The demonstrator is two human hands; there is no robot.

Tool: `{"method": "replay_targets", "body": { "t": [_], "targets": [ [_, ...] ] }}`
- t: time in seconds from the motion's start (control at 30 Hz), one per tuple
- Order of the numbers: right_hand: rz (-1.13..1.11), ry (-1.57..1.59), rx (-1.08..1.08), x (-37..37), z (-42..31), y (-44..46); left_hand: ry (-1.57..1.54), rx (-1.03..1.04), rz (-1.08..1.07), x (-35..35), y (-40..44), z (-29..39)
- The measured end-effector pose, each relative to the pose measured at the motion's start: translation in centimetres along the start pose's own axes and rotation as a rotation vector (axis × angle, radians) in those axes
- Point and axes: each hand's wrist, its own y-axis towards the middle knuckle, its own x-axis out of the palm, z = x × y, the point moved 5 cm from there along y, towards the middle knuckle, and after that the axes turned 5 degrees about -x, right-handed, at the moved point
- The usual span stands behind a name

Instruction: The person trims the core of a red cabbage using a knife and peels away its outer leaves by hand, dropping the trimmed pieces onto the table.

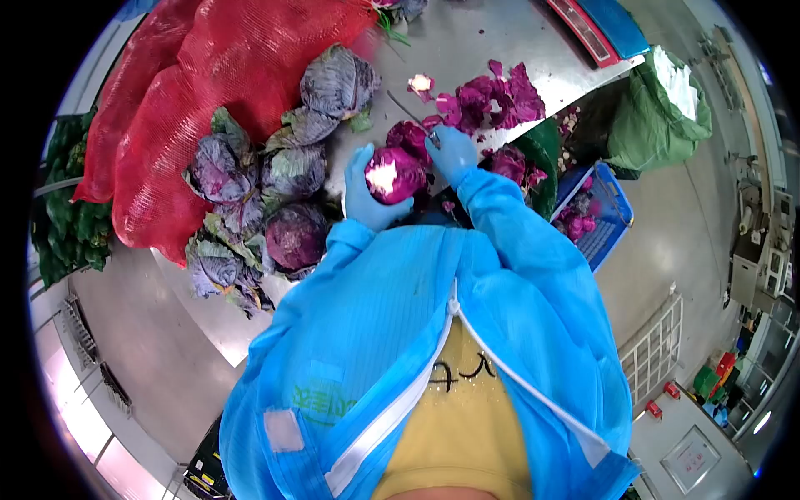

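My left hand [369, 200], in a blue glove, is wrapped round the side of a red cabbage [398, 173] whose white cut patch faces up. Just right of it, my gloved right hand [454, 156] is closed on a knife, its thin blade [405, 105] pointing up and left over the table. Another purple cabbage piece [408, 136] lies beyond the held head, between both hands. Loose purple leaves [500, 98] and a small pale cut piece [421, 85] are scattered past my right hand. Several whole cabbages with outer leaves [293, 171] sit left of my left hand.
A large red mesh sack [217, 92] covers the left of the metal table [467, 25]. On the right stand a dark green container [542, 158], a blue crate [612, 218] with purple pieces and a green sack [662, 117]. Red and blue objects [596, 33] lie at the far edge.
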Motion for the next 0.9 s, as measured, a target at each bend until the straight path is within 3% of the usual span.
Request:
{"method": "replay_targets", "body": {
  "t": [0.17, 0.23, 0.4, 0.43, 0.5, 0.63, 0.7, 0.77, 0.83, 0.9],
  "targets": [
    [-0.07, 0.052, 0.057, -0.6, -1.7, -0.4, -0.048, -0.061, -0.003, -0.9, -0.5, -0.7],
    [-0.11, 0.033, 0.09, 0.1, -1.1, -0.9, -0.234, -0.154, 0.158, -1.6, -1.1, -1.9],
    [-0.208, 0.18, 0.307, 1.2, 1.3, -0.7, -0.509, -0.439, 0.037, -1.6, -1.9, -4.2],
    [-0.201, 0.184, 0.308, 1.4, 2.2, -0.2, -0.725, -0.498, 0.059, -1.0, -2.1, -4.4],
    [-0.039, 0.295, 0.334, 0.9, 3.6, 0.6, -1.158, -0.612, 0.093, 0.2, -2.2, -4.5],
    [0.347, 0.285, 0.502, -3.2, 6.3, 1.9, -1.357, -0.572, 0.031, 0.7, -1.4, -3.2],
    [0.576, 0.258, 0.214, -4.6, 6.7, 2.5, -1.345, -0.555, 0.011, 0.7, -0.7, -3.2],
    [0.517, 0.135, 0.299, -6.9, 3.6, 2.0, -1.237, -0.554, 0.056, 0.8, -0.1, -3.2],
    [0.326, 0.459, 0.137, -6.5, 0.6, 1.6, -1.208, -0.543, 0.077, 1.4, 0.4, -3.3],
    [0.01, 0.435, 0.068, -6.4, -4.5, -0.5, -1.201, -0.556, 0.103, 1.7, 0.8, -3.3]
  ]
}}
